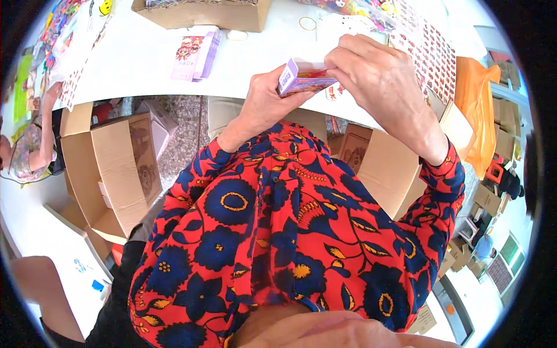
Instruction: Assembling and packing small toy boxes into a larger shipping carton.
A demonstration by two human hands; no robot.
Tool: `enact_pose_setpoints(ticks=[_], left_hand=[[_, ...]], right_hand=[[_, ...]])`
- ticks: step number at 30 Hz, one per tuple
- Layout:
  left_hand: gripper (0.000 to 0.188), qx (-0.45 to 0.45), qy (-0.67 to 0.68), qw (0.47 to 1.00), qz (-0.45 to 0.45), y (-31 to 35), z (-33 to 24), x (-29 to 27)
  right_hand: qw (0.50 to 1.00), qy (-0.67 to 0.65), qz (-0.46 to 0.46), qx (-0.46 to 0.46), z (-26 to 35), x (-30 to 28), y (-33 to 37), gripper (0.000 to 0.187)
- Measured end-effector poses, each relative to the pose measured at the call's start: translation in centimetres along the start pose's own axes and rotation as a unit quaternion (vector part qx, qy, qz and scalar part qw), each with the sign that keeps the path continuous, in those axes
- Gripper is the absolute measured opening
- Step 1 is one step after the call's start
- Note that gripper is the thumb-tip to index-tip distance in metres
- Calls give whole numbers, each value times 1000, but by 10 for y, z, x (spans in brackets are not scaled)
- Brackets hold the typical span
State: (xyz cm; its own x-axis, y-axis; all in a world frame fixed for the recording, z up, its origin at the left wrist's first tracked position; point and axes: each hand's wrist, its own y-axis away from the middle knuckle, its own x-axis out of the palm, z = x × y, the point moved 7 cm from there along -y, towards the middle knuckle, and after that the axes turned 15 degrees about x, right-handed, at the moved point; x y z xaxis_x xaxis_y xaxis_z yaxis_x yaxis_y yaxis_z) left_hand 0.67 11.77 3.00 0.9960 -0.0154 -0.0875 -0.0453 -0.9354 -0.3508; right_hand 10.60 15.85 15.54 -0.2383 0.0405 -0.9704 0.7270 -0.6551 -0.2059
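Note:
My left hand (pixel 267 100) is closed round a small purple cardboard box (pixel 304 85), held tilted above the near edge of the white table. Something reddish shows inside the box's opening. My right hand (pixel 377 75) meets the box at its right end, fingers bent and pressed together; what they pinch is hidden behind them. To the left on the tabletop lies a stack of flat purple-and-white cartons (pixel 197 53) printed with cartoon figures. A small printed sticker or picture (pixel 335 91) shows just under my right fingers.
A brown carton (pixel 203 16) stands at the table's back. Sticker sheets (pixel 432 58) and bagged colourful bits (pixel 371 8) lie at the right. Open cardboard boxes (pixel 110 168) stand below the table. Orange plastic (pixel 473 116) hangs at the right; another person's hand (pixel 53 93) is far left.

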Motion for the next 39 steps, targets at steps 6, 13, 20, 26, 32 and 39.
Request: enact_pose_setpoints(ticks=[6, 13, 20, 26, 32, 39], left_hand=[[34, 23, 18, 999, -26, 3, 8, 1], [33, -24, -6, 1000, -7, 6, 14, -3], [29, -11, 38, 999, -34, 4, 11, -5], [28, -33, 53, 998, -26, 5, 12, -1], [29, -47, 110, 991, -55, 6, 16, -5], [35, -68, 136, 984, -90, 12, 21, -30]], right_hand=[[1000, -21, 17, 6, -3, 0, -2, 7], [995, -84, 47, 7, -13, 9, 1, 8], [976, -197, 34, 82, -30, -4, 8, 16], [975, -208, 20, 79, -33, 0, 19, 17], [958, -162, -5, 237, -73, -3, 21, 13], [956, -113, 68, 262, -139, 78, 72, 12]])
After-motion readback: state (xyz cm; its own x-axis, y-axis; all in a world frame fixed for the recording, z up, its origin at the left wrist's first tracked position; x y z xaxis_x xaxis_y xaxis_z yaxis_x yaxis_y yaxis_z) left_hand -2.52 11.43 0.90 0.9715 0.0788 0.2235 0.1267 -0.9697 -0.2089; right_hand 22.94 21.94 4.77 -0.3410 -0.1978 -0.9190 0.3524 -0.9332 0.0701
